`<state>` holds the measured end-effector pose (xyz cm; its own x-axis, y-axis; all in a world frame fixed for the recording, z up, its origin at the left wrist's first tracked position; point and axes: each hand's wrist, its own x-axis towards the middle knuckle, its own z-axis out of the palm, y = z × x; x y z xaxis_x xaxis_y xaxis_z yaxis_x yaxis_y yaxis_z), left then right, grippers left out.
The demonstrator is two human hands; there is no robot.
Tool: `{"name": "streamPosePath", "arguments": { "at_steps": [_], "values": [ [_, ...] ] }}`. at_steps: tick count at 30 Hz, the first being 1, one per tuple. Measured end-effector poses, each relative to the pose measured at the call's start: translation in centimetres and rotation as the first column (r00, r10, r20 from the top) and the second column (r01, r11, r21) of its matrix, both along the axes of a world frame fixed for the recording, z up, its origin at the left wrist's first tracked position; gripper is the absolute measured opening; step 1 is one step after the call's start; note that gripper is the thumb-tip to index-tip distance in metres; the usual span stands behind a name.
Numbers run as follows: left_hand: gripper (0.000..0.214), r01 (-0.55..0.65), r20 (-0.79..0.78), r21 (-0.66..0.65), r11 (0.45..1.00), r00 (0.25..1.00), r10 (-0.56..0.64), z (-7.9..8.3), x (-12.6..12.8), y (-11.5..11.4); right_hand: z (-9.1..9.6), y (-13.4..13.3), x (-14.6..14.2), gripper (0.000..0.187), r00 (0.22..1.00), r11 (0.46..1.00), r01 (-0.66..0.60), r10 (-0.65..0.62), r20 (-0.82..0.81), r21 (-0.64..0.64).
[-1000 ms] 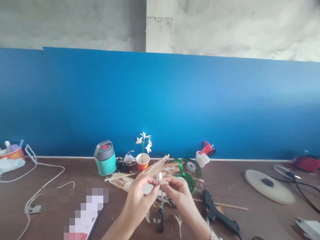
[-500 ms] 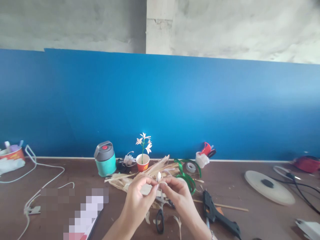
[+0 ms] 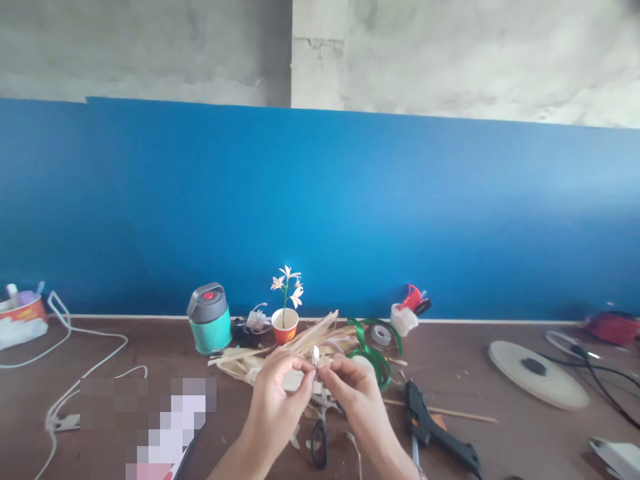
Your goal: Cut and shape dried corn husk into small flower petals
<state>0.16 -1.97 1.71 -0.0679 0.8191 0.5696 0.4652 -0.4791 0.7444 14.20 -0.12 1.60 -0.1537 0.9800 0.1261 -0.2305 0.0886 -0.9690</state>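
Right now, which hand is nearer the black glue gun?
Right. The right hand is to the left of the glue gun; the left hand is farther left, beyond the right hand.

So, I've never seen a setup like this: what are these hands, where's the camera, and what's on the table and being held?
No machine here, just a person's two bare hands. The view comes from a camera worn on their head, looking forward and down. The left hand pinches a small white petal-shaped piece; the right hand's fingertips are close beside it, perhaps gripping too. On the brown table lie black-handled metal scissors, pale dry strips, shiny green ribbon and a black glue gun. Behind stands a red paper cup with pale flowers.
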Motion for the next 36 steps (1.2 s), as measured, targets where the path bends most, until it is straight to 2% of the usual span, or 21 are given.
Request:
{"name": "streamPosePath", "arguments": {
  "at_steps": [6,14,22,29,33,36],
  "values": [
    [0.013,0.002,-0.010,-0.041,0.999,1.000,-0.003,0.3,0.1,0.0,-0.1,0.1,-0.1,0.026,1.000,1.000,-0.004,0.004,-0.029,0.017],
    [0.013,0.017,0.005,-0.126,0.992,1.000,-0.016,0.6,-0.1,-0.2,-0.4,0.3,-0.1,0.024,0.991,0.988,0.054,-0.071,0.112,0.144],
    [0.011,0.001,0.031,-0.131,0.991,1.000,0.004,0.7,0.0,0.0,-0.5,0.2,-0.1,0.027,0.987,0.990,0.069,-0.086,0.135,0.124],
    [0.013,0.023,0.082,-0.228,0.973,0.997,-0.004,1.1,-0.1,0.0,-0.6,0.4,-0.1,0.028,0.988,0.992,0.071,-0.084,0.127,0.099],
    [0.006,0.019,0.130,-0.249,0.968,0.991,0.014,1.0,-0.1,0.1,-0.4,0.2,-0.1,0.029,0.991,0.994,0.053,-0.063,0.117,0.091],
    [0.009,0.017,0.111,-0.239,0.971,0.994,0.010,0.7,-0.1,0.2,-0.4,0.2,-0.2,0.031,0.992,0.994,0.058,-0.068,0.107,0.091]
  ]
}}
